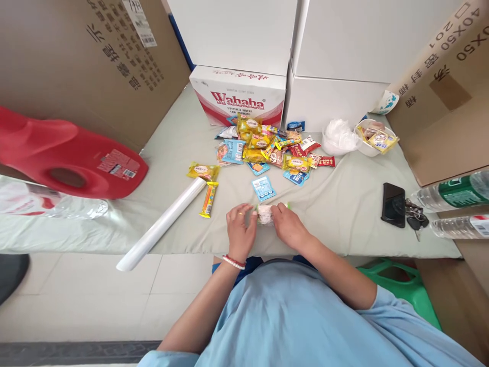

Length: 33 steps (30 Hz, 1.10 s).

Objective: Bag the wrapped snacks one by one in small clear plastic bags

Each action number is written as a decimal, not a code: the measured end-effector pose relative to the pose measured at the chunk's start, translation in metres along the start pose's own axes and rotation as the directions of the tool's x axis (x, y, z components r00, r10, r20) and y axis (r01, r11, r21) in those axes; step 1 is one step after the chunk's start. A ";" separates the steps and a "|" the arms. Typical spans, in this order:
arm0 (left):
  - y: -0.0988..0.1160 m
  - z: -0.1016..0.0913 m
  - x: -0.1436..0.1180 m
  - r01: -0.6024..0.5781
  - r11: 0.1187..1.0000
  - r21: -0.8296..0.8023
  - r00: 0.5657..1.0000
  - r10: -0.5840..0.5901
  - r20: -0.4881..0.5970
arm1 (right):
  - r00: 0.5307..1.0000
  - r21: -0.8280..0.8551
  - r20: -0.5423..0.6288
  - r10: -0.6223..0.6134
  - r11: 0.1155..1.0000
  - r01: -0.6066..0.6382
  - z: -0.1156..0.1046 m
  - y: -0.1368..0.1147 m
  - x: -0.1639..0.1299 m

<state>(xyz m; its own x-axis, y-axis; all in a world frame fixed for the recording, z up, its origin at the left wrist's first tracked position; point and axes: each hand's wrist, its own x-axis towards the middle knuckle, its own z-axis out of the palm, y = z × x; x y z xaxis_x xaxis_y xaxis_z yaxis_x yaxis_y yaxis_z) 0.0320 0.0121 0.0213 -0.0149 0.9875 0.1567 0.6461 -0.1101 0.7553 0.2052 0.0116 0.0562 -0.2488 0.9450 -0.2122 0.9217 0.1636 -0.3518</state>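
Bench (344, 204), cloth-covered, carries a snack pile (267, 148) at centre rear, well apart from the near edge. A roll of clear film (162, 224) lies diagonally, to the left of the hands. The small wrapped packet (266, 214) rests at the near edge, long axis running left to right, spanning both hands. Left hand (240, 227) closes its grip on the packet's left end; right hand (289, 225) closes on the right end. Both are equally near.

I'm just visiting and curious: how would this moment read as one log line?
left hand: on small wrapped snack | right hand: holding same snack | nearby: blue packet, snack pile, film roll
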 end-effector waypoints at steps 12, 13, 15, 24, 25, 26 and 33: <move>0.040 0.019 -0.027 -0.424 0.905 0.038 0.906 0.423 0.025 | 0.975 0.944 -0.051 0.217 0.328 -0.024 -0.002 0.022 -0.059; 0.047 0.021 -0.032 -0.528 0.848 0.052 0.849 0.527 0.040 | 0.970 0.972 -0.026 0.242 0.234 -0.032 -0.001 0.027 -0.068; 0.061 0.027 -0.037 -0.700 0.713 0.037 0.712 0.694 0.112 | 0.957 0.992 0.045 0.287 0.098 -0.076 0.003 0.036 -0.083; 0.037 0.029 -0.012 -0.737 0.653 -0.174 0.569 0.739 0.361 | 0.749 0.899 -0.283 0.600 0.438 -0.012 -0.047 0.148 -0.091; 0.025 0.025 -0.009 -0.706 0.697 -0.129 0.629 0.700 0.339 | 0.675 0.824 -0.407 0.615 0.566 -0.019 -0.068 0.176 -0.083; 0.012 0.021 -0.006 -0.672 0.736 -0.081 0.681 0.658 0.321 | 0.602 0.721 -0.533 0.595 0.692 -0.045 -0.091 0.206 -0.073; -0.025 0.012 0.000 -0.634 0.772 0.041 0.747 0.598 0.291 | 0.537 0.530 -0.602 0.591 0.799 -0.285 -0.183 0.384 0.026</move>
<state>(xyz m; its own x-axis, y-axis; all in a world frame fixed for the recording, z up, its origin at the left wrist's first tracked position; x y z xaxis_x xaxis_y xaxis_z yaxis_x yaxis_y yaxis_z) 0.0251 0.0166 -0.0048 0.5973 0.7043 0.3837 0.5393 -0.7068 0.4577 0.6071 0.1511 0.0829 0.5902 0.7746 0.2271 0.6492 -0.2883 -0.7038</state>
